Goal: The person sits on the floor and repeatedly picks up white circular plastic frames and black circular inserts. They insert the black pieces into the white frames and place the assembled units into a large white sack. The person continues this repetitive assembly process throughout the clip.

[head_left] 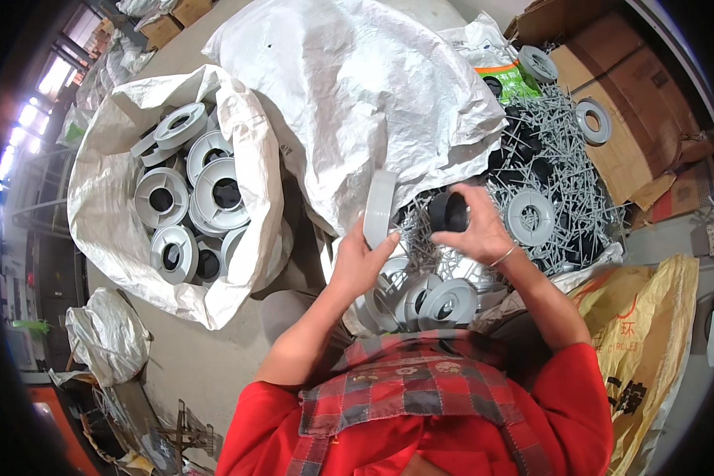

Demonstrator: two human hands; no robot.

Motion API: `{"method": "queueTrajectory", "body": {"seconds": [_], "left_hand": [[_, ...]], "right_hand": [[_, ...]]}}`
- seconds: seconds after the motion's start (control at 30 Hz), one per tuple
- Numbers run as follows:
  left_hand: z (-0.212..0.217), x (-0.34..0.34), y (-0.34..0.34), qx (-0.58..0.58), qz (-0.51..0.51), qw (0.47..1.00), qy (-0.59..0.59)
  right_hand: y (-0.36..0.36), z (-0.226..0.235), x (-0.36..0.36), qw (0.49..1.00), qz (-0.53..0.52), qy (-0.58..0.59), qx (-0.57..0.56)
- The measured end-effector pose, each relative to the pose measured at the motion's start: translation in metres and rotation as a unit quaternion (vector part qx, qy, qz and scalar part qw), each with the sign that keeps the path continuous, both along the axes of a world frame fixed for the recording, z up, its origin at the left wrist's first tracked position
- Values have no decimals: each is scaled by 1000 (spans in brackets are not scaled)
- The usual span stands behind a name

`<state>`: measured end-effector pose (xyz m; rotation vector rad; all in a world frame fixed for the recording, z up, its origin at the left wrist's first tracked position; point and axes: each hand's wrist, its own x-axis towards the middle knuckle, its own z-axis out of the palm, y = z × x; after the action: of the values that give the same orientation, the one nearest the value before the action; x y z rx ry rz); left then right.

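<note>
My left hand point(358, 258) grips a grey plastic flanged ring point(380, 208), tilted so its rim faces up. To its right, my right hand point(484, 228) holds a short black plastic ring point(449, 213) between thumb and fingers, its open end turned toward the palm. The two pieces are apart. Below both hands lie several grey flanged rings point(448, 304) close to my apron. A heap of grey screw-like pins point(559, 151) spreads behind and to the right of my right hand, with black rings among them and a grey ring point(530, 218) on top.
At left stands an open white woven sack point(95, 206) of grey rings with black centres. A large white sheet point(349, 87) covers the middle back. Cardboard boxes point(635, 103) line the right, one bearing a grey ring point(593, 121). A yellow sack point(642, 333) lies at lower right.
</note>
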<state>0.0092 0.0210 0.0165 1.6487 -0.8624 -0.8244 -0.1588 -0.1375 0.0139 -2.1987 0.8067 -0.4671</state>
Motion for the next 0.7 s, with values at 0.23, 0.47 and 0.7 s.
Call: {"method": "queueTrajectory", "body": {"seconds": [0.23, 0.47, 0.7], "left_hand": [[-15, 1, 8, 23, -57, 947, 316], [8, -7, 2, 6, -77, 917, 391], [-1, -4, 6, 8, -69, 908, 413]], "right_hand": [[28, -6, 11, 983, 150, -63, -79], [31, -4, 5, 963, 185, -75, -183], [41, -9, 5, 957, 190, -64, -211]]}}
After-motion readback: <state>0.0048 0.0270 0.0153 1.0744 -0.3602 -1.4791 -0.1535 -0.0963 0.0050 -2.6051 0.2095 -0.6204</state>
